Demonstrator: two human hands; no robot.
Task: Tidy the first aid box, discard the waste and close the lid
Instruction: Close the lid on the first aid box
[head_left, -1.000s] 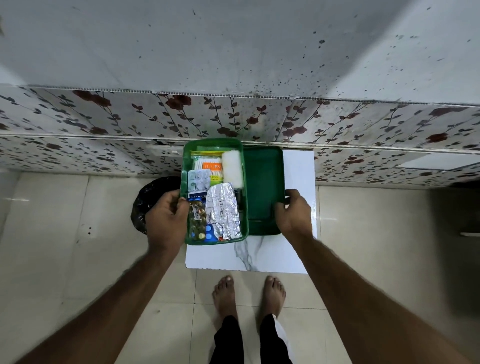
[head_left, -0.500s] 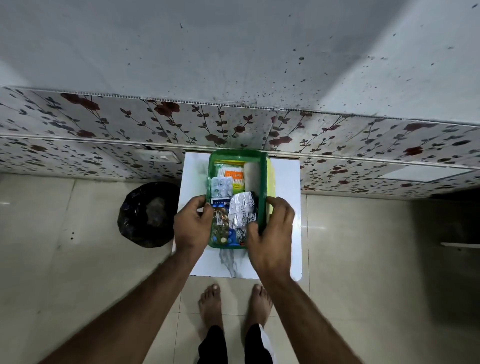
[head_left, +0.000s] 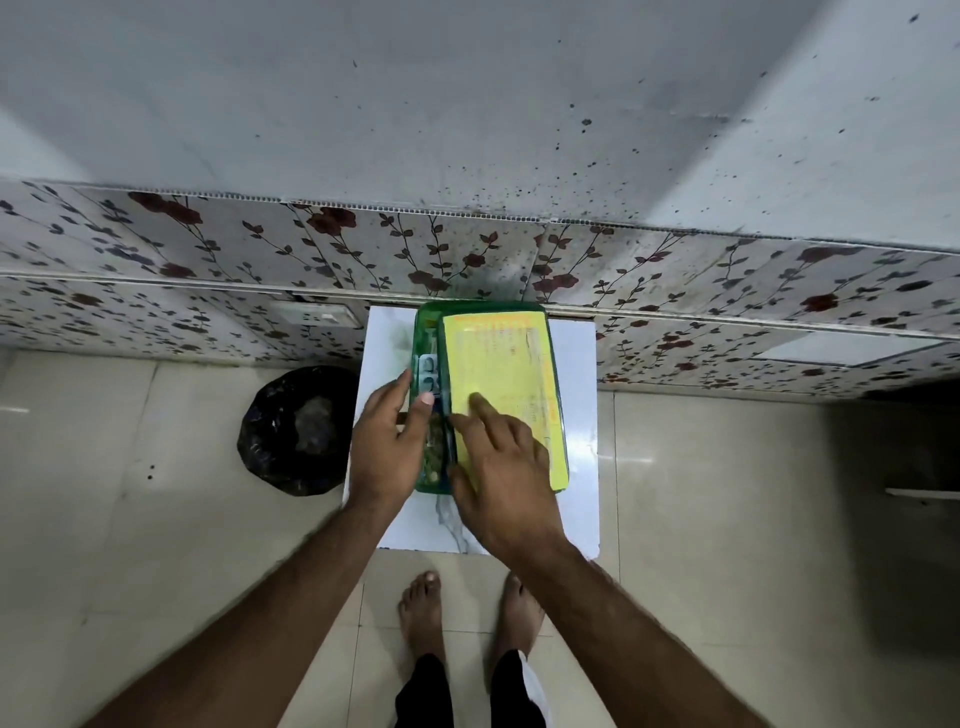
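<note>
The green first aid box (head_left: 422, 332) stands on a small white marble-topped table (head_left: 576, 415) against the wall. Its lid (head_left: 498, 364), with a yellow printed label on top, lies almost down over the box, leaving a narrow gap along the left side. Through the gap I see blister packs (head_left: 429, 371) and small items. My right hand (head_left: 501, 467) lies flat on the lid's near left part, fingers spread. My left hand (head_left: 387, 447) grips the box's left rim, thumb over the edge.
A bin lined with a black bag (head_left: 298, 428) stands on the floor left of the table. A floral-tiled wall (head_left: 208, 260) runs behind. My bare feet (head_left: 467, 613) stand on the beige floor tiles in front of the table.
My right hand has swung the lid from lying flat on the right over onto the box, covering most of the contents. My left hand stayed on the left rim.
</note>
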